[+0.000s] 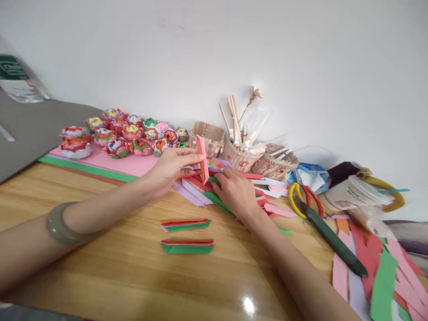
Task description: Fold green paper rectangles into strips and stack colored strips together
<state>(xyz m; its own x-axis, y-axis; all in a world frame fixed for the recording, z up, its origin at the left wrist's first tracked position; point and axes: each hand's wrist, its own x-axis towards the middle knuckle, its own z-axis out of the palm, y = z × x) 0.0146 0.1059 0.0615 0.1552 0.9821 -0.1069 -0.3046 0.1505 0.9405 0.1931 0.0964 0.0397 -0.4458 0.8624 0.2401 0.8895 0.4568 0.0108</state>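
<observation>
My left hand (pixel 175 168) pinches a narrow folded strip stack (pixel 203 160), pink and orange, held upright above the pile. Just right of it, my right hand (pixel 236 191) reaches into a loose pile of folded paper strips (pixel 195 191) in purple, red, green, pink and white; its fingertips are partly hidden among them. Nearer to me on the wooden table (pixel 133 276) lie two folded stacks, one orange and green (pixel 187 225), the other red and green (pixel 187 247), one in front of the other.
Several folded paper flowers (pixel 117 147) sit on pink sheets (pixel 140 165) at the back left. Behind the pile stand wooden baskets (pixel 242 156) with sticks. Right are scissors (pixel 306 200), a dark green tool (pixel 337 243), a white cup (pixel 354 194) and cut paper strips (pixel 384 272).
</observation>
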